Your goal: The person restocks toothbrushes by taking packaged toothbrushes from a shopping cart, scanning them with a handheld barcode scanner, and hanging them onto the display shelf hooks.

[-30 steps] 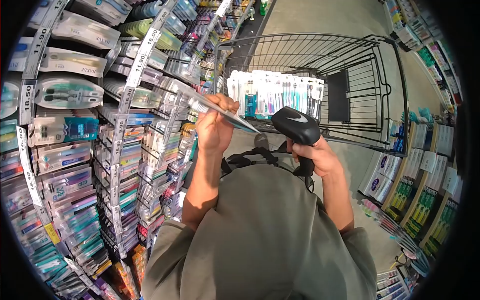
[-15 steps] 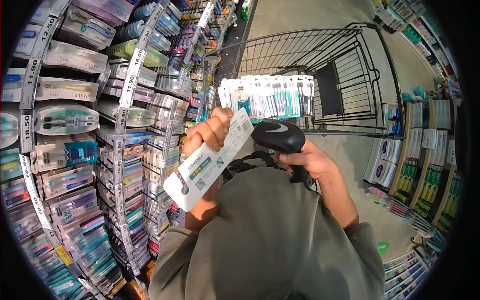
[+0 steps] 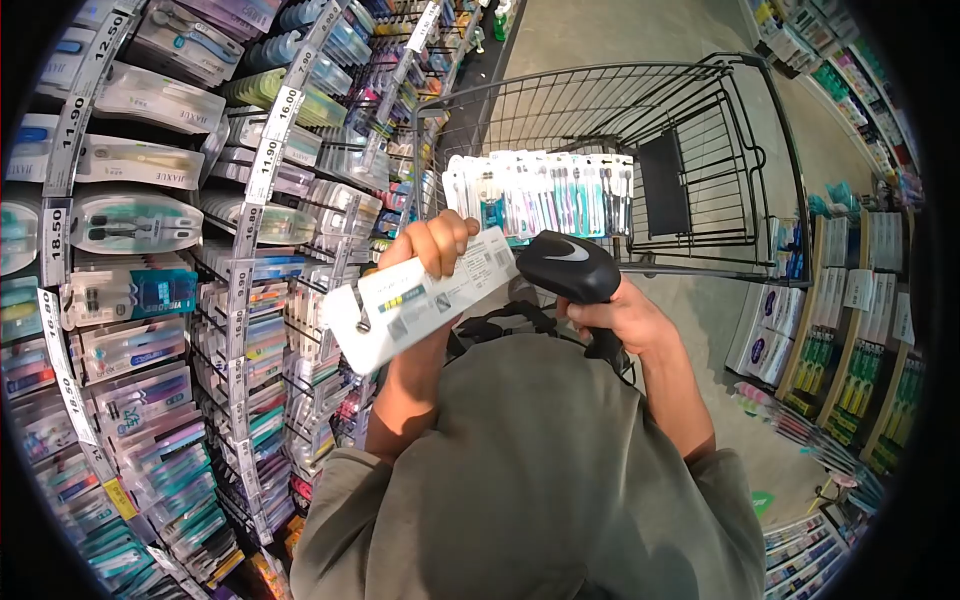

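Note:
My left hand (image 3: 435,245) is closed on a long white toothbrush package (image 3: 420,300), its printed back turned up and its hanging hole at the lower left. My right hand (image 3: 630,315) grips a black barcode scanner (image 3: 568,268) by its handle. The scanner's head lies close to the package's upper right end, with a small gap between them. Just beyond both hands, a row of packaged toothbrushes (image 3: 560,195) sits in the black wire shopping cart (image 3: 690,268).
On the left, a tall rack (image 3: 250,230) holds hanging toothbrush packs behind price strips. Wooden-sided shelves (image 3: 820,330) with green-labelled packs stand to the right. White boxes (image 3: 765,335) are stacked beside the cart. Grey floor (image 3: 600,30) shows past the cart.
The toothbrush package has turned to lie flatter, its back facing up more. The scanner has shifted slightly right and still points toward it.

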`<state>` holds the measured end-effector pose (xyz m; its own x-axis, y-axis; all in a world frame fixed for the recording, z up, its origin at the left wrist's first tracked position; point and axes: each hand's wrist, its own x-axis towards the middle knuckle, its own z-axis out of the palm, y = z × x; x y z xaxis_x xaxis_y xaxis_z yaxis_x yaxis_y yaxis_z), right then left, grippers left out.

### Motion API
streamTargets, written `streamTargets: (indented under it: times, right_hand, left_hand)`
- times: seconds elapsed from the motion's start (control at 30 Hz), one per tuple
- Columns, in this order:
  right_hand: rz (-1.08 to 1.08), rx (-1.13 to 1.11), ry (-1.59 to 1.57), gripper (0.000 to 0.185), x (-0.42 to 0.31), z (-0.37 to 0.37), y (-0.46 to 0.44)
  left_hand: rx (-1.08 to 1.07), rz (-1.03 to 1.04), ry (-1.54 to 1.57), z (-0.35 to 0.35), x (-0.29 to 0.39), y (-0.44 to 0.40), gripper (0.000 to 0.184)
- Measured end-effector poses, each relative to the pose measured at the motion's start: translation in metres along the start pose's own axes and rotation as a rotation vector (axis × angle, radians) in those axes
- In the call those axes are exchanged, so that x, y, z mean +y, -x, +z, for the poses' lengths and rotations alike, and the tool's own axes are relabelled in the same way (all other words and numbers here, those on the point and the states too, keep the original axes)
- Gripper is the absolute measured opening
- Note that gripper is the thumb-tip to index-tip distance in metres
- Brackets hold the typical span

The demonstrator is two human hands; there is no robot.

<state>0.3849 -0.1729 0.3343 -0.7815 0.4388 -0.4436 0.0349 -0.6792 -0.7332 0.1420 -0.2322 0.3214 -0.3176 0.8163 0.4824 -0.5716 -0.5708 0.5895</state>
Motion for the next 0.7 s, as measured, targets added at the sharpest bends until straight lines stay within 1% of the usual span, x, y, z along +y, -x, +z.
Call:
streamTargets:
  times: [0.07, 0.1, 0.13, 0.17, 0.2, 0.23, 0.27, 0.3, 0.33, 0.37, 0.4, 0.43, 0.47, 0.5, 0.53, 0.6, 0.63, 0.67, 0.7]
  right_hand:
    - [-0.081, 0.07, 0.086, 0.03, 0.006, -0.007, -0.001]
    - [-0.079, 0.067, 0.087, 0.03, 0.01, -0.01, -0.001]
    - [-0.129, 0.132, 0.133, 0.03, 0.014, -0.013, -0.003]
    - [-0.179, 0.196, 0.178, 0.031, 0.018, -0.018, -0.004]
    - [-0.18, 0.191, 0.178, 0.031, 0.024, -0.025, -0.006]
    - [-0.19, 0.27, 0.226, 0.028, 0.03, -0.034, -0.008]
    - [-0.202, 0.345, 0.271, 0.025, 0.033, -0.04, -0.009]
    - [-0.141, 0.414, 0.273, 0.021, 0.032, -0.042, -0.009]
    - [-0.181, 0.451, 0.285, 0.02, 0.041, -0.052, -0.013]
    - [-0.284, 0.487, 0.362, 0.02, 0.05, -0.061, -0.017]
    - [-0.273, 0.546, 0.364, 0.024, 0.052, -0.064, -0.017]
    - [-0.235, 0.587, 0.401, 0.027, 0.057, -0.072, -0.015]
    - [-0.249, 0.634, 0.514, 0.027, 0.067, -0.082, -0.017]
    - [-0.229, 0.659, 0.44, 0.03, 0.062, -0.078, -0.015]
    - [-0.333, 0.679, 0.451, 0.027, 0.074, -0.085, -0.018]
    - [-0.367, 0.705, 0.454, 0.022, 0.084, -0.096, -0.019]
    - [-0.326, 0.683, 0.414, 0.026, 0.084, -0.099, -0.018]
    - [-0.282, 0.664, 0.375, 0.03, 0.084, -0.101, -0.016]
    - [-0.282, 0.662, 0.361, 0.03, 0.086, -0.102, -0.016]
  left_hand:
    - [0.321, -0.224, 0.079, -0.008, -0.003, 0.011, 0.045]
    - [0.43, -0.304, 0.095, -0.016, -0.006, 0.018, 0.048]
    - [0.545, -0.412, 0.137, -0.027, -0.011, 0.027, 0.05]
    - [0.646, -0.54, 0.187, -0.041, -0.015, 0.037, 0.05]
    - [0.745, -0.667, 0.236, -0.054, -0.02, 0.045, 0.051]
    - [0.745, -0.66, 0.23, -0.065, -0.026, 0.052, 0.051]
    - [0.895, -0.827, 0.235, -0.071, -0.033, 0.056, 0.052]
    - [1.048, -0.988, 0.236, -0.077, -0.04, 0.059, 0.052]
    - [1.115, -1.044, 0.189, -0.073, -0.046, 0.061, 0.053]
    - [1.071, -1.06, 0.197, -0.072, -0.05, 0.066, 0.053]
    - [1.089, -1.064, 0.262, -0.064, -0.05, 0.064, 0.054]
    - [1.078, -1.068, 0.151, -0.045, -0.045, 0.057, 0.055]
    - [0.999, -1.061, 0.174, -0.053, -0.05, 0.065, 0.055]
    - [0.966, -1.052, 0.122, -0.048, -0.049, 0.063, 0.055]
    - [0.881, -1.031, 0.131, -0.058, -0.052, 0.073, 0.053]
    - [0.668, -0.963, 0.227, -0.059, -0.045, 0.076, 0.047]
    - [0.669, -0.965, 0.206, -0.059, -0.039, 0.077, 0.047]
    - [0.584, -0.952, 0.191, -0.058, -0.035, 0.078, 0.041]
    - [0.5, -0.94, 0.18, -0.057, -0.032, 0.078, 0.037]
